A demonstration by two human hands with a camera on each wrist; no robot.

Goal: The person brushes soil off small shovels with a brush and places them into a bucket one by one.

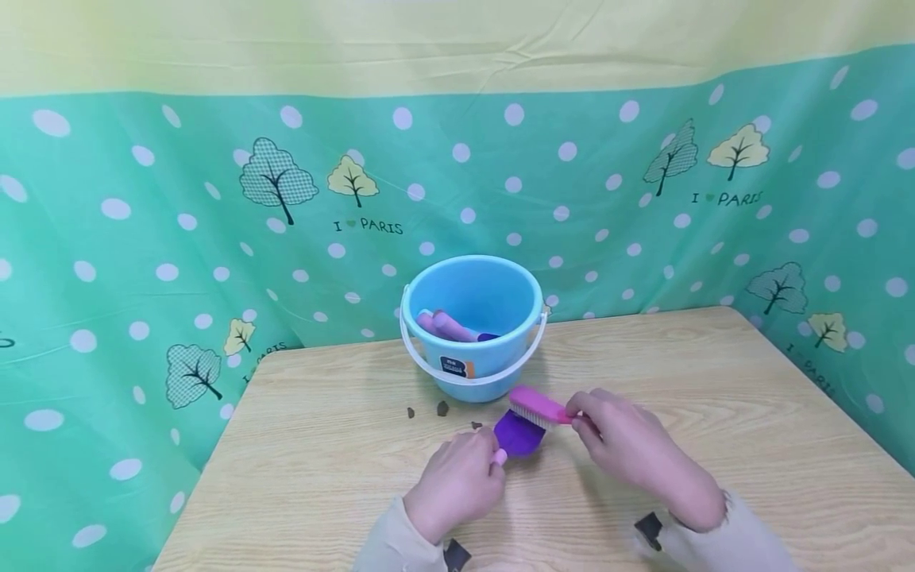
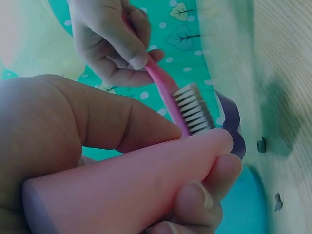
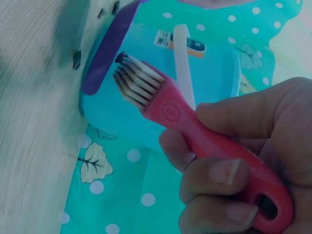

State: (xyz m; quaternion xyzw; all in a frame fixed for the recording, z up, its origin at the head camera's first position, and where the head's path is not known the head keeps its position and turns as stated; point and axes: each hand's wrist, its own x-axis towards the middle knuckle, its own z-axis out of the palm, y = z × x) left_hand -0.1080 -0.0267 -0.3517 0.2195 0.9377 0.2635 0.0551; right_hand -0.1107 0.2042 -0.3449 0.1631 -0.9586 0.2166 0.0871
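Note:
My left hand (image 1: 457, 481) grips the pink handle (image 2: 126, 178) of a small shovel with a purple blade (image 1: 519, 435), low over the wooden table. My right hand (image 1: 629, 441) holds a pink brush (image 1: 538, 403) with pale bristles (image 3: 139, 84). In the head view the brush head overlaps the blade's far edge; whether they touch I cannot tell. A dark bit (image 3: 121, 57) shows at the bristle tips in the right wrist view. Several small dark crumbs (image 1: 442, 408) lie on the table left of the blade.
A light blue bucket (image 1: 493, 361) with a white handle stands just beyond the hands, near the table's back edge. Pink-handled tools (image 1: 452, 326) lean inside it. Behind the table (image 1: 314, 477) hangs a green dotted curtain (image 1: 214, 302).

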